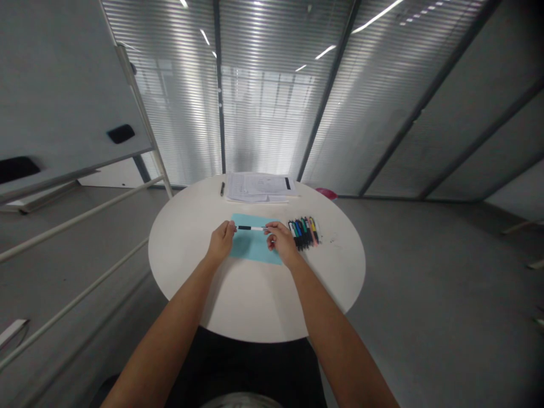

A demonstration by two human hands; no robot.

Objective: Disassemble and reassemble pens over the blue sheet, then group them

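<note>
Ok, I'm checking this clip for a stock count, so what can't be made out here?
Head view only:
The ends of the black-and-white pen: hidden by the left hand and right hand.
The row of coloured pens: too small to count or read.
The papers: print too small to read.
The pink object: mostly hidden behind the white round table, kind unclear.

Your left hand (221, 241) and right hand (283, 241) cover both ends of the pen (250, 228); print on the far papers (259, 187) and the row of markers (304, 232) is too small to read.
</note>
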